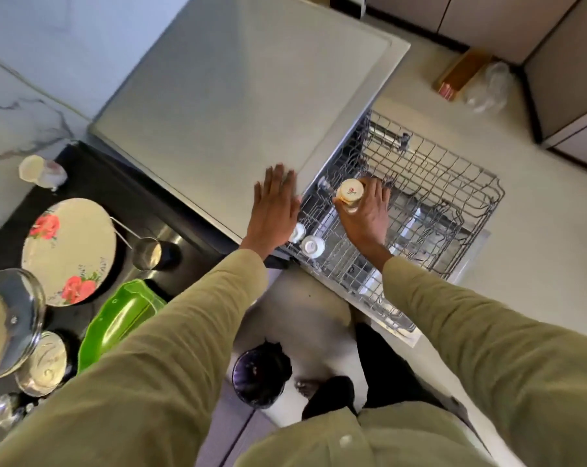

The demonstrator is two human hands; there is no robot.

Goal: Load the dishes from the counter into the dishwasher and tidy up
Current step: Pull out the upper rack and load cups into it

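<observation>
My right hand (366,214) grips a small cream cup (350,193), held bottom-up over the pulled-out dishwasher rack (453,197). Two white cups (312,246) sit upside down in the rack's near left corner. My left hand (275,205) lies flat with straight fingers on the grey dishwasher top (238,96), at its front edge. On the dark counter to the left are a floral plate (69,251), a steel cup with a handle (147,252), a green dish (116,318), a glass lid (8,318) and a steel bowl (42,364).
A tipped white cup (40,171) lies at the counter's back. A brown box (460,74) and a clear plastic bag (487,89) sit on the pale floor near the cabinets. A dark round bin (258,377) stands on the floor by my feet.
</observation>
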